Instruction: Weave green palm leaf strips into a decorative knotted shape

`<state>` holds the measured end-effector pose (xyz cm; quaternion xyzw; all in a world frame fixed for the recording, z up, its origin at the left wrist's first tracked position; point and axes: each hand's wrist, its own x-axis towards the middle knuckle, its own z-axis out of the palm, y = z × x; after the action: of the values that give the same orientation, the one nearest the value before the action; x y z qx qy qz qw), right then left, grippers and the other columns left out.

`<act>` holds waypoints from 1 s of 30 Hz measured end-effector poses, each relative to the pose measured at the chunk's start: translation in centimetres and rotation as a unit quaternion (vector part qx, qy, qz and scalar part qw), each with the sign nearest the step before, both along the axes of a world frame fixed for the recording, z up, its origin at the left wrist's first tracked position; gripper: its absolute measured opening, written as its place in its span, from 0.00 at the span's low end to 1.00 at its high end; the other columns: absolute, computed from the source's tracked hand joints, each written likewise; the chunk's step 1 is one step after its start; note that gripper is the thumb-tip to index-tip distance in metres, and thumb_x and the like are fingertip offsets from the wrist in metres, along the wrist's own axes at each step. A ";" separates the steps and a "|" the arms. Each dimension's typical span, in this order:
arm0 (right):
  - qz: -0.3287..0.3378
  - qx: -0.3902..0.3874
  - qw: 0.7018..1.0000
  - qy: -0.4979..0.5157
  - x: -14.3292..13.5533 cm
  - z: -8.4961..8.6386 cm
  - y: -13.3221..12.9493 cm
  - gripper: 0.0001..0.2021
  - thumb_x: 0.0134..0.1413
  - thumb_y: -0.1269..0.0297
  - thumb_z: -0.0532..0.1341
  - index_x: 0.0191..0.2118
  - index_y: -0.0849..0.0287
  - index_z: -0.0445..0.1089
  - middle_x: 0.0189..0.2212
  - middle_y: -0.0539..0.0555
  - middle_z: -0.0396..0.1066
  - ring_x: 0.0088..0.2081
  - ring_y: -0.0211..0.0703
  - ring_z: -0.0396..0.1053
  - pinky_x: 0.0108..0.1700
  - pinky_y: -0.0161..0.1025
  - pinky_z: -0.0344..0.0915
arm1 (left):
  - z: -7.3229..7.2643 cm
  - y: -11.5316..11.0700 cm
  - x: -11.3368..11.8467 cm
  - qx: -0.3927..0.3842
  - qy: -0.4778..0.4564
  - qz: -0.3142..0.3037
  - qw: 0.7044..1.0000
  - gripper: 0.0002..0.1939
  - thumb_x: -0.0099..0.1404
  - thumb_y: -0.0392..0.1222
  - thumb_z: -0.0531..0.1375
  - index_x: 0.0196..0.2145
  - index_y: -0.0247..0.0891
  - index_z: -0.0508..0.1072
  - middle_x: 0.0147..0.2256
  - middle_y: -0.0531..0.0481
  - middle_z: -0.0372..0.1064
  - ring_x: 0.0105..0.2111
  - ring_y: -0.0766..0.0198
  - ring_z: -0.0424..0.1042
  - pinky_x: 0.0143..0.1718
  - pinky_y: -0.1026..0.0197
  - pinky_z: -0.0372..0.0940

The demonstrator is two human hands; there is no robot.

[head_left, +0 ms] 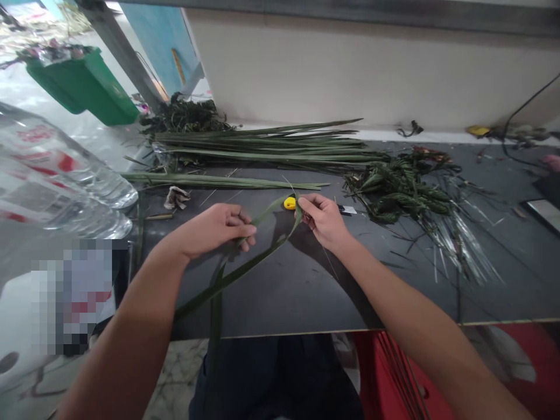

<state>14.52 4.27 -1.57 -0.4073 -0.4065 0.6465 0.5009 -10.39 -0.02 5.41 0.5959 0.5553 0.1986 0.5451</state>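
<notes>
My right hand (324, 219) pinches the folded part of a long green leaf strip (258, 256) between thumb and fingers. One length of the strip runs from this pinch to my left hand (231, 227), whose curled fingers grip it. Another length slants down left across the dark table and over its front edge. Just behind my right fingertips lies a yellow object (289, 203), partly hidden. A small black-and-white piece (347, 210) shows on the other side of the hand; I cannot tell whether the two are joined.
Long leaves (262, 149) lie in a bundle along the back of the table (280, 309). Woven leaf pieces (402, 186) with clear stems are heaped right. Large water bottles (65, 175) stand left, and a green bin (83, 84) sits beyond. A phone-like object (545, 213) lies far right.
</notes>
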 end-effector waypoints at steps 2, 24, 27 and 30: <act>-0.016 0.001 1.000 0.009 0.0 -0.2 0.1 0.20 0.40 0.50 0.76 0.32 0.57 0.72 0.25 0.47 0.71 0.27 0.36 0.69 0.32 0.38 0.69 | -0.3 -0.8 -0.8 -0.028 0.008 -0.007 1.000 0.16 0.58 0.53 0.70 0.29 0.39 0.73 0.28 0.44 0.79 0.27 0.55 0.79 0.32 0.55 0.74; -0.080 0.008 0.992 0.102 -1.7 -0.9 -0.3 0.22 0.35 0.50 0.78 0.32 0.56 0.73 0.25 0.46 0.72 0.26 0.34 0.66 0.31 0.36 0.66 | -3.2 5.0 8.1 -0.001 -0.291 0.132 0.947 0.18 0.53 0.45 0.75 0.24 0.36 0.70 0.22 0.53 0.70 0.22 0.69 0.68 0.28 0.63 0.66; -0.081 0.005 0.991 0.110 -1.8 -1.0 -0.1 0.22 0.34 0.50 0.78 0.32 0.55 0.73 0.27 0.46 0.74 0.27 0.35 0.68 0.32 0.37 0.68 | -3.5 5.2 8.2 -0.078 -0.362 0.151 0.917 0.20 0.52 0.40 0.75 0.21 0.36 0.65 0.22 0.53 0.69 0.23 0.69 0.70 0.29 0.65 0.67; -0.081 0.008 0.991 0.106 -1.8 -1.0 -0.1 0.22 0.34 0.49 0.78 0.32 0.55 0.73 0.26 0.45 0.73 0.27 0.36 0.69 0.34 0.38 0.68 | -3.8 5.3 8.0 -0.113 -0.390 0.185 0.895 0.19 0.51 0.36 0.75 0.22 0.35 0.65 0.22 0.54 0.69 0.24 0.69 0.72 0.31 0.66 0.69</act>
<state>12.73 4.17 -2.57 -0.3641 -0.3221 0.6403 0.5948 -2.34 5.27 1.63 0.2914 0.4170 0.4484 0.7349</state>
